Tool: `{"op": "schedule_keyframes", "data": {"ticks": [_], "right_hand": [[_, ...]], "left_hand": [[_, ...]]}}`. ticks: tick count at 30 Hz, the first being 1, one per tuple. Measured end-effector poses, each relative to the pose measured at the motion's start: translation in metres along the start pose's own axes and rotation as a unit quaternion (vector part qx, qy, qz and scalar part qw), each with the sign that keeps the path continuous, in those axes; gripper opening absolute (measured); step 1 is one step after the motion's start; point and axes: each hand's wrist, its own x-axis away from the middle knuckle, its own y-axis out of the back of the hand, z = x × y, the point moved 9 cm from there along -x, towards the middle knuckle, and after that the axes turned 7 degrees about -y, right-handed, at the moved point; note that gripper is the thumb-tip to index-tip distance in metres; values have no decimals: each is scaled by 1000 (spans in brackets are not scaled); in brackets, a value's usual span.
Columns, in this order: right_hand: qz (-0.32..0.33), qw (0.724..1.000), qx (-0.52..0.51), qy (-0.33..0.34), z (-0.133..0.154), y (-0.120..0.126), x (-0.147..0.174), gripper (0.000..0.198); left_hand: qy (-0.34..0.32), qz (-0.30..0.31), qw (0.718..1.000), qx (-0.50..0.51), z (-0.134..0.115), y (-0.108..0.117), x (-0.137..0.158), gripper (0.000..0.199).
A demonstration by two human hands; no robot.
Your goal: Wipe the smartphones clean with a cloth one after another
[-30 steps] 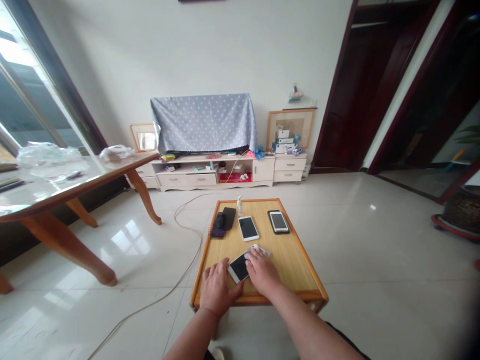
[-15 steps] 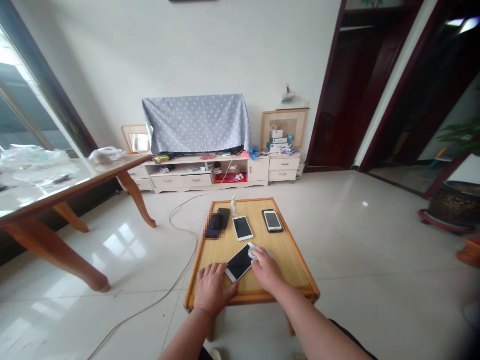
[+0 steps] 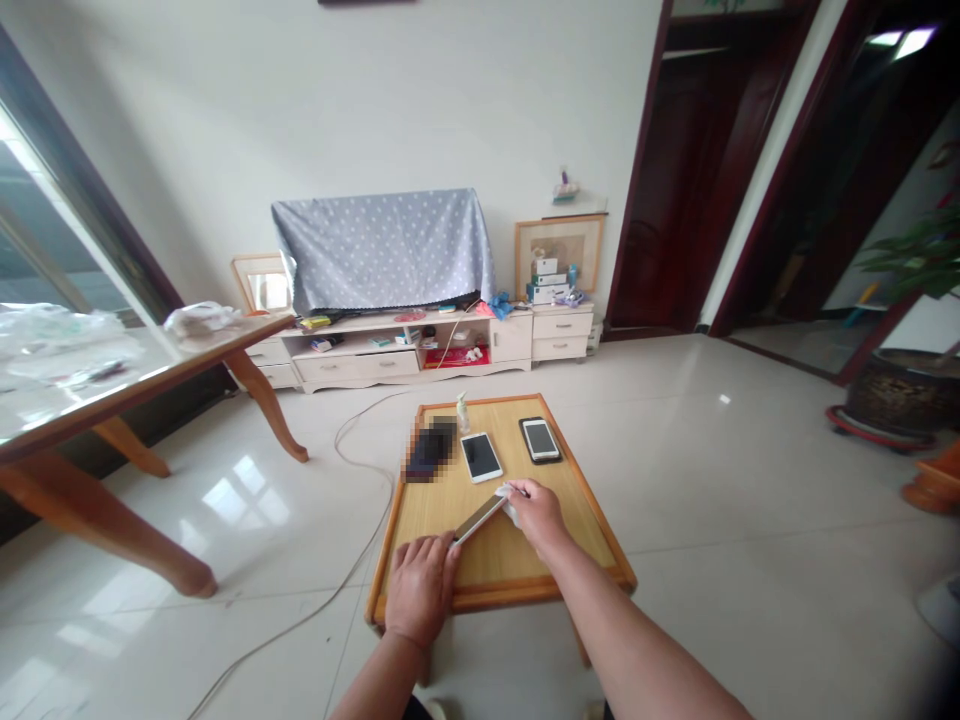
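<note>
My left hand (image 3: pixel 417 585) grips the near left end of a white smartphone (image 3: pixel 478 521), which is tipped up so that its thin edge shows. In my right hand (image 3: pixel 538 515) is a crumpled white tissue (image 3: pixel 510 508), pinched against the phone's far right end. The fingertips under the phone are partly hidden. Just beyond lies another white smartphone (image 3: pixel 481 456), dark screen up, on the small wooden table (image 3: pixel 517 570). A third white phone (image 3: pixel 540 438) rests on a black phone or case at the right.
A small pump bottle (image 3: pixel 463 413) stands at the table's back, beside a dark, pixelated item (image 3: pixel 431 450). Raised wooden edging (image 3: pixel 592 490) runs round the tabletop. To the left are a larger table (image 3: pixel 217 350) and a cable (image 3: pixel 360 550) on the floor.
The phone between my hands has gone from lying flat to tilted on its edge. My left fingers have closed on its end, and the tissue has shifted to the other end's edge.
</note>
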Motion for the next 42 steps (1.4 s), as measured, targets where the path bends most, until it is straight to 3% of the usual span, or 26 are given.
{"op": "schedule_keyframes", "data": {"ticks": [9,20,23,27,30,36,38,42], "right_hand": [[-33,995,52,81,28,2,5,26],[-64,966,143,204,59,-2,29,24],[-51,952,165,251,67,-16,51,26],[27,930,193,313,74,-51,88,30],[57,926,206,311,73,-57,89,31],[-34,942,220,251,71,-15,44,33],[-17,939,225,260,72,-22,52,34],[79,920,230,309,75,-62,94,36]], "left_hand": [[-14,-27,999,-28,2,-5,5,29],[4,-32,999,-19,3,1,2,18],[11,-30,999,-13,5,1,3,19],[16,-16,1000,-1,9,-3,5,20],[20,-12,1000,8,11,-6,5,20],[31,-13,999,26,14,-6,5,19],[32,-15,999,30,15,-7,5,20],[33,-8,999,35,17,-10,6,21]]}}
